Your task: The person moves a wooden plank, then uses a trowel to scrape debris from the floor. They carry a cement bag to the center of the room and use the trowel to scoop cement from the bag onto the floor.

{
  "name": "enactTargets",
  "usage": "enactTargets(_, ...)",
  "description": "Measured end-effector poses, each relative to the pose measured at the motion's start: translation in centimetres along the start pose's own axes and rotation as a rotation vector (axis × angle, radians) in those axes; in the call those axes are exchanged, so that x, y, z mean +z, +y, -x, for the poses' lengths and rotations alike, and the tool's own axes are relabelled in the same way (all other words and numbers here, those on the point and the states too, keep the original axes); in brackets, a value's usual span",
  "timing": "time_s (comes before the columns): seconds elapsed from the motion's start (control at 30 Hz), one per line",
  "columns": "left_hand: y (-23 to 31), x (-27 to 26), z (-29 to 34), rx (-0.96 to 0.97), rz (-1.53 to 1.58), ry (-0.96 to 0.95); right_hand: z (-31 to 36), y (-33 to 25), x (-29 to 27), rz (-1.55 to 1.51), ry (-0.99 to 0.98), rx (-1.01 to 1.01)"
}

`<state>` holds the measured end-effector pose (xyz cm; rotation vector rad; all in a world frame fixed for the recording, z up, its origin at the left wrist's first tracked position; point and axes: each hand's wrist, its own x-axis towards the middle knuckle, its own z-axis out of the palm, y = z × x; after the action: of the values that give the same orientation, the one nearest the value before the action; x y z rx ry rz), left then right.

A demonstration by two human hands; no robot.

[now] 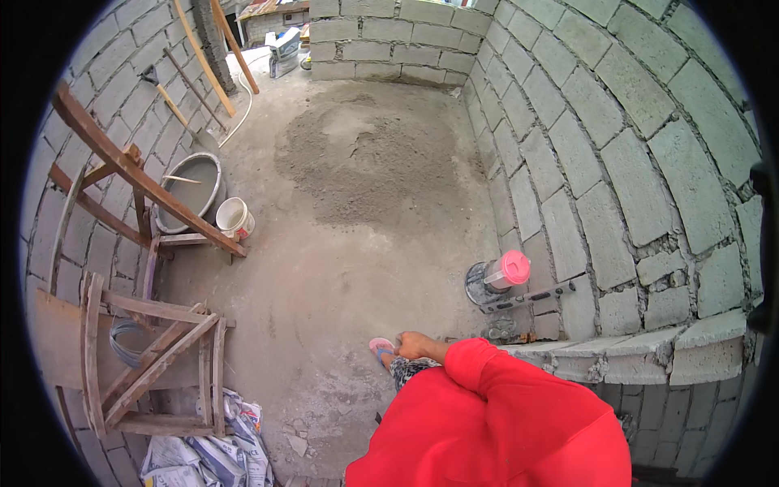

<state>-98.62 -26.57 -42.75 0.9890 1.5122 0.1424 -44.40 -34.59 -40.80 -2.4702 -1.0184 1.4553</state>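
Observation:
My right hand reaches out from a red sleeve, its fingers curled in. It is beside my patterned trouser leg and a foot in a pink slipper. Whatever the fingers may hold is hidden. My left hand does not show. Beyond the right hand, by the block wall, a clear jug with a pink lid stands at a dark, mortar-smeared container. A long dark spirit level lies next to them.
A heap of grey sand mix covers the far floor. Along the left wall are a tub of wet mortar, a white bucket, a shovel, a wooden trestle, a wire coil and paper sacks. A low block wall flanks me.

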Motion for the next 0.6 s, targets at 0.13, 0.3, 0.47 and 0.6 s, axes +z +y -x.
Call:
enactTargets(0.13, 14.7, 1.6, -3.8, 0.307, -0.064, -0.203, -3.3, 1.5, -9.4, -0.255, 0.208, 0.046)
enactTargets(0.3, 28.3, 4.6, -9.7, 0.315, -0.231, -0.328, -3.1, 3.4, -13.5, -0.607, 0.367, 0.212)
enactTargets(0.47, 31.0, 0.4, -25.2, 0.228, -0.55, -0.474, -2.3, 6.0, -7.0, -0.72, 0.408, 0.501)
enactTargets(0.6, 36.2, -4.3, -33.3, 0.029, -0.705, -0.44, -2.9, 7.9, -0.1, -0.844, 0.464, 0.797)
